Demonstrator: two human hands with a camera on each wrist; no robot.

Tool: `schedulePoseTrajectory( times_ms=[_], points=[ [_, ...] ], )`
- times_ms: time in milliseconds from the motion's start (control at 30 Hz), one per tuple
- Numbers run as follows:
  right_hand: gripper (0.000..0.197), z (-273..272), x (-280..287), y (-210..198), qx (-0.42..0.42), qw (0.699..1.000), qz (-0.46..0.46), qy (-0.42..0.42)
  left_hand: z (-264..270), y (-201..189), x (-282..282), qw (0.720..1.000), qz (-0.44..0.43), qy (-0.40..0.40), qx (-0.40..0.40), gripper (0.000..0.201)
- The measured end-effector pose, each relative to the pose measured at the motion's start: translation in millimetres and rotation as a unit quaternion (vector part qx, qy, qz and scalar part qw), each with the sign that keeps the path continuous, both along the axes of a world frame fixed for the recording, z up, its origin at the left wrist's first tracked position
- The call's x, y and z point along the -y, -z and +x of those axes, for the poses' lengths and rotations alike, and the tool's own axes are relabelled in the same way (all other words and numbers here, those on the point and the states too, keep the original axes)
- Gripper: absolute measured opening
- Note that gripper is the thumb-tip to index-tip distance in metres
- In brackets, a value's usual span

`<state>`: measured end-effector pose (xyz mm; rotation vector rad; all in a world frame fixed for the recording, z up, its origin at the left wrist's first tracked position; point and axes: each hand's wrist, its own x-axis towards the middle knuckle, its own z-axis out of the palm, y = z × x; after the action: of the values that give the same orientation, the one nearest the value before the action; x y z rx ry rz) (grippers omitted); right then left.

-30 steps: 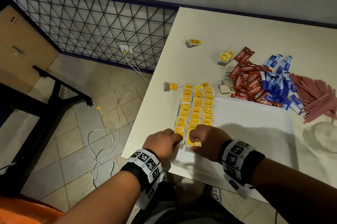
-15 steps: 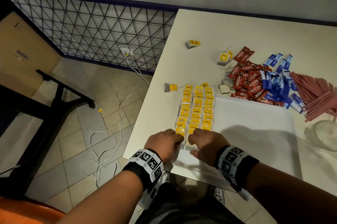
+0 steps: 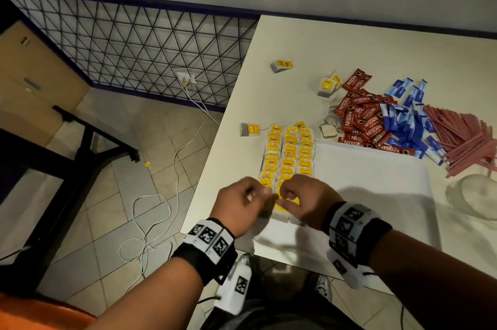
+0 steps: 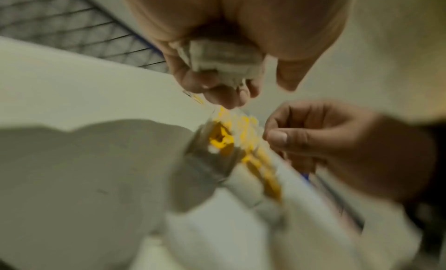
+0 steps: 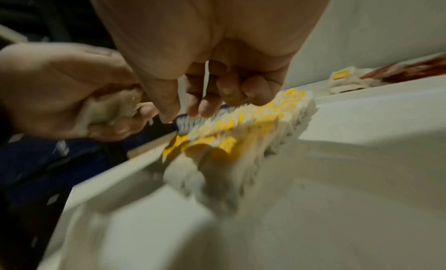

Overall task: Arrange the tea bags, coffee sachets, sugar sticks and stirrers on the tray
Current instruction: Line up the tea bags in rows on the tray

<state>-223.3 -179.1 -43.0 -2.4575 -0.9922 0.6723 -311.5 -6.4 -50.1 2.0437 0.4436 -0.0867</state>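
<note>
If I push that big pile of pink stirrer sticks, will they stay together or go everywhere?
Probably everywhere. The stirrers lie loose in a fanned heap on the table, crossing at different angles, so a push would likely scatter them. They look thin and straight, so they are probably light and may slide or roll. Some touch the blue sugar sticks, which might get dragged along.

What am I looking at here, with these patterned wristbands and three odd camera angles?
No machine: a person works with bare hands, wearing one head camera and one on each wrist. The head view shows a white tray on a table, with yellow-tagged tea bags in rows at its left end. Beyond the tray lie red coffee sachets, blue sugar sticks and pink stirrers. The left hand grips a tea bag; what the right hand holds is unclear.
</note>
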Motion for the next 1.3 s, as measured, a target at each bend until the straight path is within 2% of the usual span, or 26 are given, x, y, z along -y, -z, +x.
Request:
schedulePoseTrajectory(
  times_ms=[33,67,100,133,167,200,333,400,500,600,700,800,933,1000,1067,1167,1233,1300],
  points=[
    [0.020,4.6,2.1,-6.5,-0.004,0.999,0.044,0.025,1.0,-7.5,3.7,0.981,-0.169,-0.092,-0.011,0.025],
    [0.017,8.5,3.2,-14.9,-0.010,0.996,0.074,0.045,2.7,-14.9,7.9,0.926,-0.343,-0.159,-0.025,0.034],
    [0.013,11.5,2.8,-23.0,-0.014,0.994,0.094,0.055,4.1,-19.6,10.1,0.862,-0.464,-0.201,-0.036,0.043],
    [0.012,13.2,1.6,-31.3,-0.015,0.992,0.108,0.057,5.6,-21.7,11.4,0.820,-0.527,-0.220,-0.040,0.050],
    [0.012,14.4,0.7,-39.0,-0.017,0.991,0.122,0.055,6.7,-22.8,13.8,0.802,-0.552,-0.224,-0.036,0.055],
    [0.012,14.0,-0.7,-45.8,-0.024,0.990,0.131,0.050,7.4,-23.1,17.0,0.798,-0.561,-0.220,-0.026,0.058],
    [0.012,10.2,-2.5,-60.1,-0.057,0.994,0.095,0.024,12.5,-26.3,35.3,0.820,-0.541,-0.185,0.004,0.060],
    [0.010,7.8,-2.0,-61.2,-0.056,0.996,0.066,0.014,16.6,-30.8,44.0,0.841,-0.516,-0.163,0.015,0.062],
    [0.012,8.8,2.7,-61.4,-0.045,0.997,0.062,0.011,21.1,-35.7,52.7,0.852,-0.504,-0.140,0.024,0.061],
    [0.009,15.1,9.9,-68.5,-0.040,0.997,0.067,0.011,20.1,-37.5,52.1,0.852,-0.515,-0.098,-0.005,0.054],
    [0.014,22.2,14.2,-73.4,-0.029,0.999,0.036,-0.020,16.8,-34.6,47.4,0.830,-0.550,-0.067,-0.060,0.052],
    [0.020,24.7,15.0,-73.7,-0.013,0.999,0.029,-0.029,15.9,-33.6,49.3,0.837,-0.540,-0.054,-0.071,0.051],
    [0.015,25.0,15.4,-71.5,0.039,0.998,0.049,-0.014,15.9,-35.6,57.7,0.840,-0.530,-0.087,-0.081,0.035],
    [0.012,25.6,15.8,-72.1,0.036,0.996,0.087,-0.005,17.1,-32.5,58.4,0.841,-0.517,-0.132,-0.092,0.031],
    [0.011,25.5,16.5,-76.2,0.012,0.996,0.087,0.005,17.8,-30.1,56.5,0.841,-0.508,-0.158,-0.099,0.027],
    [0.010,26.6,17.6,-78.4,-0.024,0.998,0.062,0.022,18.4,-25.6,49.7,0.861,-0.462,-0.188,-0.096,0.019],
    [0.011,27.6,17.8,-77.5,-0.038,0.997,0.049,0.044,18.6,-21.3,42.2,0.893,-0.390,-0.212,-0.071,0.019],
    [0.014,28.3,16.2,-75.9,-0.055,0.995,0.031,0.071,18.2,-20.1,35.4,0.934,-0.294,-0.201,-0.019,0.019]
  ],
)
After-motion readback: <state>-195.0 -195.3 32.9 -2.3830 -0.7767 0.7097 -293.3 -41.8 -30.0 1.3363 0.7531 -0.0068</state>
